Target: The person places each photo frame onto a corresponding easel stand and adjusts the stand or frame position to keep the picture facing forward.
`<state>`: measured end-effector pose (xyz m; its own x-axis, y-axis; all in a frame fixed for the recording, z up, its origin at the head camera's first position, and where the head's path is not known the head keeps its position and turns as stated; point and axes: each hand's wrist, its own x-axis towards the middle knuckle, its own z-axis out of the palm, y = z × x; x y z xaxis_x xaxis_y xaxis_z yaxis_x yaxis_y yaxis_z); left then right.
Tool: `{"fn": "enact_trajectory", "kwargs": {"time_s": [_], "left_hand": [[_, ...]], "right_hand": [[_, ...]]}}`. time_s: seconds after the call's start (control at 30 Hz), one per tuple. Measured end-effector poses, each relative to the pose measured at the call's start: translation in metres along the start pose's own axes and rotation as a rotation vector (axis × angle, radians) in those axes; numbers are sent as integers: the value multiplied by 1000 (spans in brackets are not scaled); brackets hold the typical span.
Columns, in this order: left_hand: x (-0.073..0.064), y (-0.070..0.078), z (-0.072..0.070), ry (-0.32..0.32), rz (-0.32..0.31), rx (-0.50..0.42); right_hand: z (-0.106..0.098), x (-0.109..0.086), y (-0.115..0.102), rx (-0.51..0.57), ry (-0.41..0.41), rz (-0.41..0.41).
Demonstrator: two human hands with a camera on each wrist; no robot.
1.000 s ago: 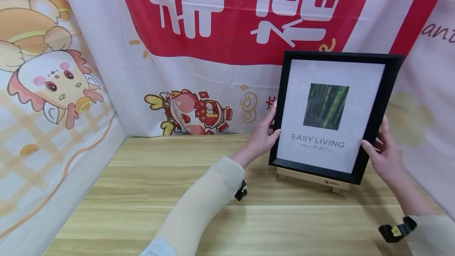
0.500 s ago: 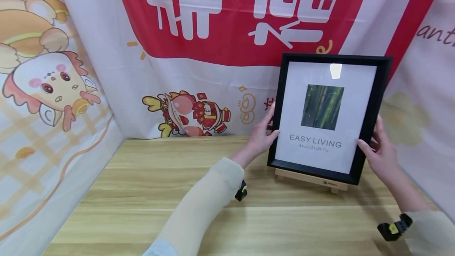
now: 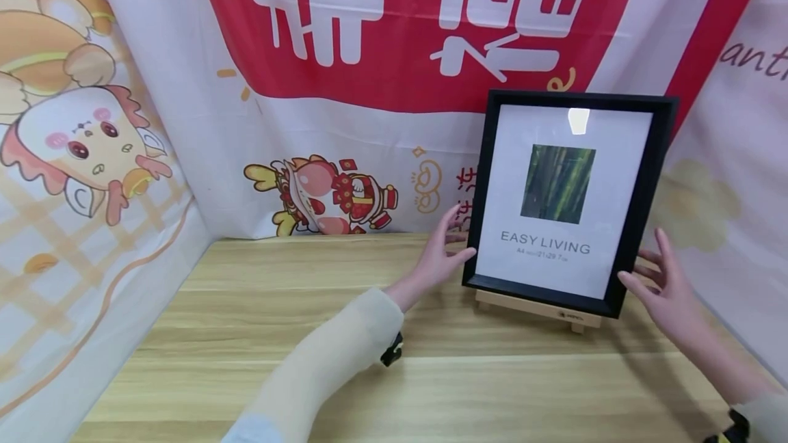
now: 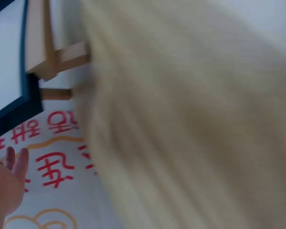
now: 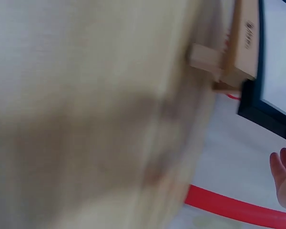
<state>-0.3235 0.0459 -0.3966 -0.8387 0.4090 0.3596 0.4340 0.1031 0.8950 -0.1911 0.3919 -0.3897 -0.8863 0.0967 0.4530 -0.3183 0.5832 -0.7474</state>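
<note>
A black picture frame (image 3: 640,190) with a white insert reading "EASY LIVING" and a small bamboo picture leans back on a wooden stand (image 3: 535,307) at the right of the table. My left hand (image 3: 434,258) is beside its left edge, fingers spread, thumb tip right at the lower left side. On the other side, my right hand (image 3: 667,292) has its fingers apart, with the thumb tip close to the lower right edge. Both wrist views show a gap between the fingers and the frame. In the left wrist view the stand's legs (image 4: 71,56) reach the table.
The wooden table (image 3: 258,333) spreads left and in front of the frame. A white and red printed cloth (image 3: 394,104) hangs right behind it. More printed cloth (image 3: 92,156) walls the left side, and a pale cloth (image 3: 739,224) borders the right.
Over the last second the frame turned and shifted slightly left on its stand. Both hands then let go of its sides, moving lower and outward; the frame stays leaning on the stand.
</note>
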Motion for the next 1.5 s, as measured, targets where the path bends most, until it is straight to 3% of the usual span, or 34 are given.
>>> {"fn": "enact_trajectory", "kwargs": {"time_s": [0.2,0.37,0.57,0.77,1.07,1.3,1.5], "left_hand": [[-18,-15,4,-46,-102,-18],[-34,-19,19,-85,-185,35],[-46,-21,39,-64,-158,18],[-47,-23,46,-32,-158,59],[-51,-20,44,-27,-152,159],[-58,-20,31,-10,-173,70],[-66,-23,17,20,-162,82]], "right_hand": [[10,-22,5,23,-69,52],[26,-38,9,86,-87,138],[41,-46,10,183,-101,123],[51,-44,8,215,-74,102],[59,-47,6,185,-61,100],[73,-41,3,136,-52,44],[85,-35,-4,142,-80,31]]}}
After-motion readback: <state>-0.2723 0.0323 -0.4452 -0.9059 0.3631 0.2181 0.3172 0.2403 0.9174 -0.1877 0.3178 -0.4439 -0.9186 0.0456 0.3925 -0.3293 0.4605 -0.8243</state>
